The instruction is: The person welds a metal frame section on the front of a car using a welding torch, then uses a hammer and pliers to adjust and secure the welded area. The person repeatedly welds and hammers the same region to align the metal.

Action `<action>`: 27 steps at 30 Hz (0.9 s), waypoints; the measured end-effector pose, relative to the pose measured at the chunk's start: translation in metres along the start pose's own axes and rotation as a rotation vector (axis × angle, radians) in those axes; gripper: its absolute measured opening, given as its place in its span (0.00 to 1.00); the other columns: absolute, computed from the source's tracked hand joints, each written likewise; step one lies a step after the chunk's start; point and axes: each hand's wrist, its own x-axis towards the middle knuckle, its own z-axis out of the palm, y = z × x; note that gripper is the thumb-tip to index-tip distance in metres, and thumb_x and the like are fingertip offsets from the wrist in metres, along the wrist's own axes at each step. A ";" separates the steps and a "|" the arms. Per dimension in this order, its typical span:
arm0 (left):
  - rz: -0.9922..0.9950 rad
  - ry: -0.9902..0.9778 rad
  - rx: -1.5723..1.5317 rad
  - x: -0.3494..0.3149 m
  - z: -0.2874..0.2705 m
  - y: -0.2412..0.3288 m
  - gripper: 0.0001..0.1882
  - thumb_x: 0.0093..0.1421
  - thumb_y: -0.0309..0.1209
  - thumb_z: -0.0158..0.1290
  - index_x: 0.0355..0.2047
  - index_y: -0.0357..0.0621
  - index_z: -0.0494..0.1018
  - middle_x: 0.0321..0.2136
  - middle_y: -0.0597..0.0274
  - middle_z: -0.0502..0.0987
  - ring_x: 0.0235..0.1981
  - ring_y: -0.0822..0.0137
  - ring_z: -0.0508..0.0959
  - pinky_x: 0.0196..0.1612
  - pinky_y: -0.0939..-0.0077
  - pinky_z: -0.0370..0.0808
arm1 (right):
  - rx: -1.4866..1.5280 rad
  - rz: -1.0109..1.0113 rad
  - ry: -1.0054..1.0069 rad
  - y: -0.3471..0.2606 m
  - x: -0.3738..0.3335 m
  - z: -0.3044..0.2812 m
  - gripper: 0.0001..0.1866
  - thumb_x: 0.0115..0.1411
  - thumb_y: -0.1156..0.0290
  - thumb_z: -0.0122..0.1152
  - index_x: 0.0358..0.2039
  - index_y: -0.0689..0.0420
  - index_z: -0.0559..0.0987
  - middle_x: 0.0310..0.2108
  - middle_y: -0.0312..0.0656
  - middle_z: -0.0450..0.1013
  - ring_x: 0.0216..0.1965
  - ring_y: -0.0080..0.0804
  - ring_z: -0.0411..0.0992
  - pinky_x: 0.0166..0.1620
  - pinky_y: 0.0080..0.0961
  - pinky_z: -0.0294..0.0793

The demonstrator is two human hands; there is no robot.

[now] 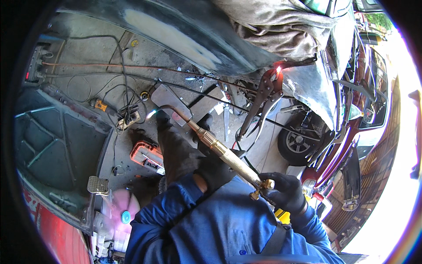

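A brass gas torch (221, 149) slants across in front of me, its bent copper tip toward the upper left with a small bright flame (151, 114). My left hand (214, 170), in a black glove, is closed around the torch's body. My right hand (289, 192), also gloved, grips its rear end beside the brass valve knobs (267, 184); some of its fingers are hidden. Beyond the torch, locking pliers (264, 95) hang clamped at the edge of a bare metal car panel (310, 90). A spot by their jaws glows red-hot.
A grey cloth (281, 28) drapes over the dark car panel (171, 37). Hoses and cables (149, 78) cross the concrete floor. A loose car door (61, 149) stands left, near an orange toolbox (147, 155) and a pink fan (121, 207). A wheel (299, 141) is at right.
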 end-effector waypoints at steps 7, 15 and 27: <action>0.119 0.098 0.050 0.004 -0.037 0.031 0.18 0.65 0.39 0.63 0.49 0.41 0.82 0.40 0.45 0.83 0.40 0.41 0.84 0.43 0.47 0.81 | 0.104 -0.067 0.011 0.010 -0.005 -0.008 0.29 0.60 0.62 0.82 0.56 0.65 0.83 0.44 0.47 0.85 0.44 0.31 0.84 0.49 0.30 0.82; -0.056 0.173 -0.128 0.001 -0.040 0.073 0.19 0.62 0.32 0.67 0.53 0.40 0.82 0.37 0.56 0.84 0.38 0.59 0.85 0.42 0.64 0.80 | 0.397 -0.119 -0.015 0.081 -0.023 -0.020 0.27 0.63 0.64 0.79 0.59 0.60 0.83 0.46 0.46 0.85 0.45 0.31 0.84 0.51 0.29 0.81; -0.218 0.574 -0.387 0.018 0.011 0.148 0.25 0.78 0.41 0.52 0.64 0.31 0.72 0.52 0.57 0.81 0.52 0.70 0.80 0.52 0.73 0.77 | 0.486 -0.377 0.111 0.201 -0.052 -0.049 0.26 0.60 0.65 0.80 0.56 0.62 0.84 0.42 0.46 0.84 0.39 0.34 0.83 0.44 0.29 0.80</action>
